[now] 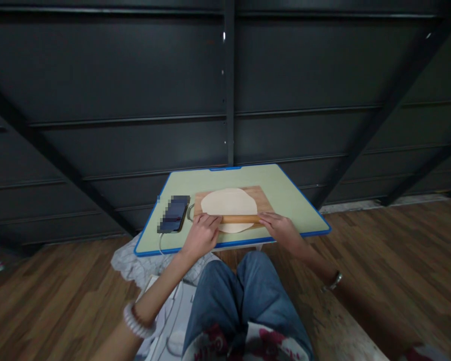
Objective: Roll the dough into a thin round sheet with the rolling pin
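Observation:
A flat round sheet of pale dough [228, 201] lies on a wooden board [264, 196] on a small green table with a blue rim [296, 206]. Across the near edge of the dough rests a wooden rolling pin [240, 218]. My left hand [202, 234] presses on the pin's left end with fingers curled over it. On the pin's right end lies my right hand [280, 226], fingers laid over it.
A dark phone [174, 214] lies on the table left of the board, with a white cable running off the near edge. My knees in blue jeans [244, 296] are below the table. Crumpled cloth [135, 263] sits on the wooden floor. A dark panelled wall stands behind.

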Demonstrator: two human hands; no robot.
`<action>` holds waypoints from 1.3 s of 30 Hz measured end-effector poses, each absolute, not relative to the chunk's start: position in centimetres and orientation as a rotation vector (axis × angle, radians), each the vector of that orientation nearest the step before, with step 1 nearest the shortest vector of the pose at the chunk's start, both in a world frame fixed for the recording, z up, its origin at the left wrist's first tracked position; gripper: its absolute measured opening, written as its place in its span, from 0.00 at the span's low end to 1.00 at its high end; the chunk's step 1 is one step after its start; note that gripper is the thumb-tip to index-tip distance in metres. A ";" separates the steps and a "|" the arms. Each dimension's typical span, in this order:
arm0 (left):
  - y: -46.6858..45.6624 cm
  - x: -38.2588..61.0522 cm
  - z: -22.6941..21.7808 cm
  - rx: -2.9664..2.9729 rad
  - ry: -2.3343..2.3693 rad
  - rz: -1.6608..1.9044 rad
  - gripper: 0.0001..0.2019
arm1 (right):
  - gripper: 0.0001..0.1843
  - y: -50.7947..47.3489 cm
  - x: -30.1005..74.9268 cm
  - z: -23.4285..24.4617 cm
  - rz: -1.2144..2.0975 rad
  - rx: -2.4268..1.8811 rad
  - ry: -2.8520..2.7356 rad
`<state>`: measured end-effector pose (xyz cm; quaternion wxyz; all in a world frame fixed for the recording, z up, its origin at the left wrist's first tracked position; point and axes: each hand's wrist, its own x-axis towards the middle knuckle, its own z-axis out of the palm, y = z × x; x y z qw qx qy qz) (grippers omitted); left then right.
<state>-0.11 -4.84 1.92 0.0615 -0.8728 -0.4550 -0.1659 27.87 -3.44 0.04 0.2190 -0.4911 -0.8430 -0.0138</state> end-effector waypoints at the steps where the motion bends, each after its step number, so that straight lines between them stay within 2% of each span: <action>1: -5.0 0.1 2.0 -2.629 -1.381 -0.509 0.20 | 0.19 -3.7 27.8 -0.1 -0.042 -1.371 -2.339; 7: -5.0 1.1 1.2 -2.586 -1.498 -0.500 0.22 | 0.28 -5.2 25.7 -1.3 -0.131 -1.446 -2.371; 12: -3.2 2.4 0.5 -2.556 -1.579 -0.397 0.29 | 0.31 -2.8 23.5 -0.7 -0.176 -1.364 -2.443; 18: 2.7 3.1 0.7 -2.639 -1.690 -0.289 0.26 | 0.32 3.9 21.3 -0.1 -0.209 -1.499 -2.372; 28: 12.4 4.3 1.3 -2.634 -1.908 -0.160 0.23 | 0.27 13.9 19.0 0.6 -0.060 -1.737 -2.313; 35: 16.0 4.1 1.8 -2.649 -1.969 -0.024 0.30 | 0.22 19.0 18.4 1.1 0.143 -1.865 -2.306; 39: 16.8 4.0 2.0 -2.717 -1.855 0.016 0.25 | 0.22 20.1 18.3 1.0 0.169 -1.879 -2.283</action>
